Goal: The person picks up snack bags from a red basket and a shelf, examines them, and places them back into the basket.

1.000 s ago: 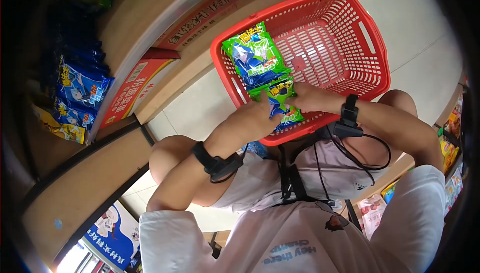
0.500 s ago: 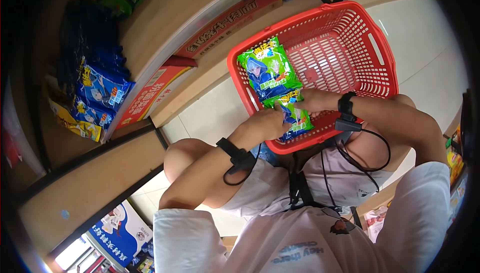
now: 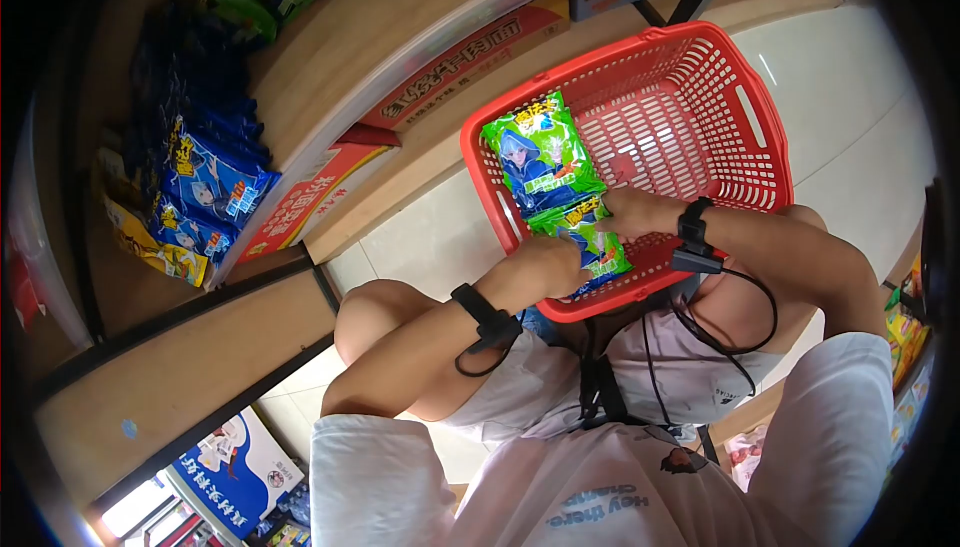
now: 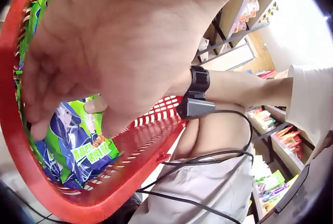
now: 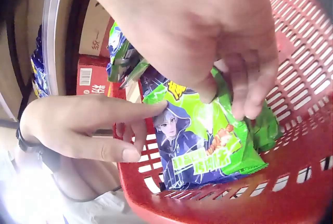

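Observation:
Two rows of green and blue snack packets stand in a red basket (image 3: 777, 162). The farther packet (image 3: 545, 155) shows its printed front beside the nearer packet (image 3: 608, 269). My left hand (image 3: 548, 272) lies at the nearer packet's left side; in the right wrist view, the left hand's (image 5: 78, 128) index finger stretches straight onto the upper corner of the packet (image 5: 200, 148), thumb apart from it. Above, my right hand (image 5: 208, 26) pinches the packet's upper edge with curled fingers. In the left wrist view, the left palm (image 4: 125, 42) hides part of the packets.
A wooden shelf (image 3: 350, 22) runs along the left, holding blue packets (image 3: 205, 187) and green ones (image 3: 240, 2). Red cartons (image 3: 315, 197) stand beneath it. The basket sits on pale floor tiles (image 3: 835, 97) before the person's knees. Cables hang from both wrist cameras.
The head view has shifted, so basket and hands appear farther right and lower. Both hands stay at the nearer packet; the left fingers have shifted slightly against it.

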Available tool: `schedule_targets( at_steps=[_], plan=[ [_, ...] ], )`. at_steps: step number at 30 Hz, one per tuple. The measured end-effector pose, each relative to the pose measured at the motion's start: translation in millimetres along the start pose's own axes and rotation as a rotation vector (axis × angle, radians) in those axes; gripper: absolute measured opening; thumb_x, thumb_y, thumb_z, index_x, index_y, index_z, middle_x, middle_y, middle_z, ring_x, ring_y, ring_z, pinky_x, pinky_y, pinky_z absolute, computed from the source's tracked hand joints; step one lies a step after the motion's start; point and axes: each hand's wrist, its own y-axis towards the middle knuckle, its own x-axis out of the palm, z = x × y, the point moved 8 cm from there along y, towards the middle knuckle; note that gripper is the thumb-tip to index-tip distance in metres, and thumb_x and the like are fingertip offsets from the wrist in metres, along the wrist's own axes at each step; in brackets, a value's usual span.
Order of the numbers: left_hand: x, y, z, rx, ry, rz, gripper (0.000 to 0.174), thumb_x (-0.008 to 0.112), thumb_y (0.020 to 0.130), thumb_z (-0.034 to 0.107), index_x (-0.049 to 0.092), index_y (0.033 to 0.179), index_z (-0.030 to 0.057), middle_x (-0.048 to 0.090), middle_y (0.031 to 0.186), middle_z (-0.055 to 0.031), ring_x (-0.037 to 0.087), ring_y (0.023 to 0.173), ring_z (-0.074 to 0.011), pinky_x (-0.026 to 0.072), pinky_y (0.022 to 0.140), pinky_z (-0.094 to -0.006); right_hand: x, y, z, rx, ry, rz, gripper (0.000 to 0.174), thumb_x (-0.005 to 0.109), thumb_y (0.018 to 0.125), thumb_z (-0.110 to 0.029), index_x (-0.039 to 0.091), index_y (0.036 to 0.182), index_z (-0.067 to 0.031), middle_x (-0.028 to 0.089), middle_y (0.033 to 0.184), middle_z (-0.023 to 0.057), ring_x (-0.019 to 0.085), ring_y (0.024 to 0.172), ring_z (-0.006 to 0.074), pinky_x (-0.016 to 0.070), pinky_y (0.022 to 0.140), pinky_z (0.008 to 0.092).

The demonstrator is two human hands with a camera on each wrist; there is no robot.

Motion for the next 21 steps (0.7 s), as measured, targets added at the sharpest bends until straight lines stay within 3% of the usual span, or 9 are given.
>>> schedule_targets(
  at_steps=[6,9,11,16,21],
  plan=[
    [16,5,5,0.059,0.018,0.160,0.074,0.059,0.094,0.040,0.036,0.141,-0.0125,0.061,0.120,-0.0303,0.058,0.114,-0.0444,0.0476,0.096,-0.0488,-13,-2,13,-0.057,-0.036,0.098,0.035,0.062,0.094,-0.026,0.065,0.092,0.0090,0.068,0.068,0.0148,0.068,0.058,0.0233,0.0542,0.057,0.0364],
    [14,6,7,0.045,0.013,0.188,0.073,0.060,0.093,0.039,0.035,0.144,-0.0074,0.053,0.131,-0.0303,0.052,0.123,-0.0442,0.0441,0.101,-0.0503,-21,-11,13,0.017,-0.124,0.037,0.033,0.062,0.092,-0.024,0.065,0.092,0.0088,0.068,0.069,0.0145,0.068,0.059,0.0239,0.0540,0.058,0.0371],
    [9,4,11,0.027,0.042,0.207,0.071,0.060,0.094,0.039,0.037,0.145,-0.0052,0.047,0.138,-0.0297,0.049,0.126,-0.0433,0.0427,0.102,-0.0509,-33,-24,6,0.126,-0.177,-0.008,0.031,0.062,0.093,-0.021,0.062,0.100,0.0091,0.069,0.075,0.0154,0.069,0.065,0.0230,0.0545,0.061,0.0364],
    [12,10,22,0.103,0.056,0.229,0.070,0.060,0.094,0.040,0.041,0.140,-0.0089,0.049,0.134,-0.0259,0.052,0.120,-0.0411,0.0428,0.100,-0.0524,-50,-36,11,0.173,-0.056,0.009,0.030,0.061,0.095,-0.020,0.060,0.102,0.0094,0.068,0.076,0.0149,0.069,0.066,0.0202,0.0546,0.059,0.0335],
    [4,7,36,0.097,0.189,0.270,0.065,0.061,0.092,0.041,0.050,0.131,-0.0097,0.055,0.123,-0.0223,0.055,0.113,-0.0364,0.0469,0.093,-0.0496,-29,-21,14,0.047,0.070,0.003,0.033,0.058,0.098,-0.022,0.060,0.100,0.0109,0.068,0.077,0.0156,0.068,0.063,0.0204,0.0568,0.056,0.0320]
  ],
)
